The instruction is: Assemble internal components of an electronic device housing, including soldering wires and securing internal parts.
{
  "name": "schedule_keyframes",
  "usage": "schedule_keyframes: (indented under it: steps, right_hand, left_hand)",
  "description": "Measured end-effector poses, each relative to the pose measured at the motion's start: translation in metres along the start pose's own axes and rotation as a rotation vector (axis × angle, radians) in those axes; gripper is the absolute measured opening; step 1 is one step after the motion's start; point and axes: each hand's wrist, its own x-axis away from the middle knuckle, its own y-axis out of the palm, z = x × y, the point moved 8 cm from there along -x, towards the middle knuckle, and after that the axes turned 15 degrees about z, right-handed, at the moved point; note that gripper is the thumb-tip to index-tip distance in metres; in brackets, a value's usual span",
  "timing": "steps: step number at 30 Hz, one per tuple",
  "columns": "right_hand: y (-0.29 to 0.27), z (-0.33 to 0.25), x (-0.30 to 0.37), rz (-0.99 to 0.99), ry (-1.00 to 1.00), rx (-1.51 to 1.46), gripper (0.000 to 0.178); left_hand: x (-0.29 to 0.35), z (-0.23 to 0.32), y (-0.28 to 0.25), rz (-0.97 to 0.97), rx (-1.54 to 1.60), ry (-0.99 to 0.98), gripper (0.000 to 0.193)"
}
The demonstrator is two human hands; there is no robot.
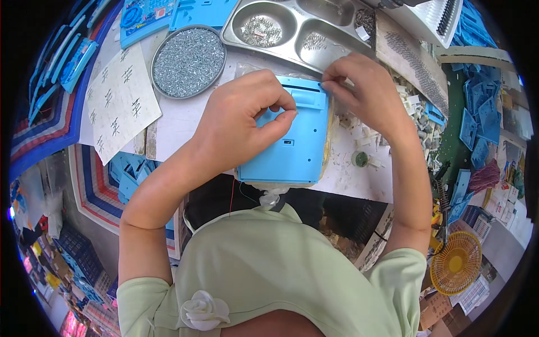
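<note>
Here in the head view, the blue panel (306, 160) lies flat at the table's near edge, right between the two hands, on a wrapping of clear plastic (270, 199) that bunches up below its near edge. The left hand (244, 115) comes across the panel's left side, and it covers a good part of it! Thumb and forefinger draw in to a pinch above the panel's upper middle, just nearer the person than the raised slot; whether anything tiny sits between those tips, one cannot tell.

Over to the right hand (368, 90): it arches in from the right, thumb and forefinger curled, their tips narrow and right by the panel's far right corner. Touching it or just above? Cannot tell, nor whether they grip anything.

Beyond the fingers, the steel tray (293, 33) spreads its compartments, small metal pieces in them. Left of it, a round dish (188, 62) brims with screws, and a sheet (123, 101) of handwriting lies alongside. A small green pot (360, 159) stands right of the panel, near the scattered white bits (412, 112).
</note>
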Motion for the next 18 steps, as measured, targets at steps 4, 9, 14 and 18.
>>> schedule_keyframes:
  steps: [4, 9, 14, 18]
  right_hand:
    - [0.008, -0.004, -0.01, -0.078, -0.069, 0.046, 0.008]
    - [0.017, -0.009, -0.031, -0.335, -0.006, 0.125, 0.013]
    - [-0.006, -0.002, -0.019, -0.188, 0.078, -0.043, 0.016]
    - [-0.037, -0.004, 0.029, 0.186, 0.145, -0.12, 0.012]
  left_hand:
    - [0.003, 0.005, 0.002, -0.045, -0.057, 0.069, 0.008]
    - [0.007, 0.021, 0.025, -0.162, -0.166, 0.314, 0.01]
    - [0.007, 0.029, 0.059, -0.309, -0.396, 0.557, 0.009]
    - [0.009, 0.035, 0.074, -0.403, -0.48, 0.646, 0.01]
